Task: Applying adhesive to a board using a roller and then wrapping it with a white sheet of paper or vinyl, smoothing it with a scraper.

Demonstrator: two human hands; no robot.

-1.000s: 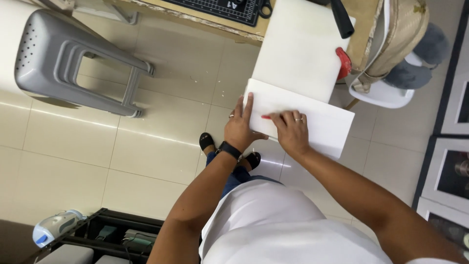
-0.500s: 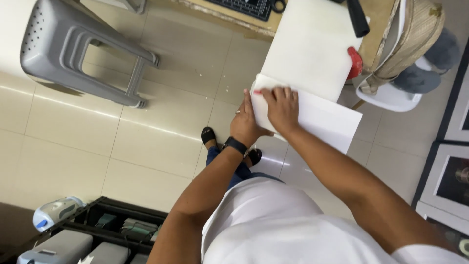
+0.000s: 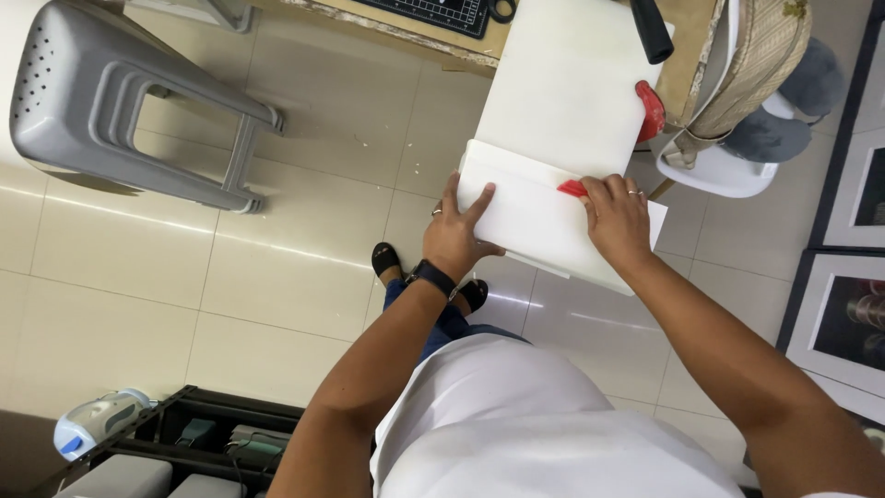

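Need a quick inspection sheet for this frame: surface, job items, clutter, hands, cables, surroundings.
Surface: white board overhanging a wooden bench edge.
Job's things: folded white sheet; small red tool.
Clutter: red-handled tool, black handle, cutting mat.
Hands: left hand flat on the sheet; right hand pressing the red tool on it.
Cables: nothing seen.
Surroundings: grey plastic stool, tiled floor, woven bag, framed pictures, black crate.
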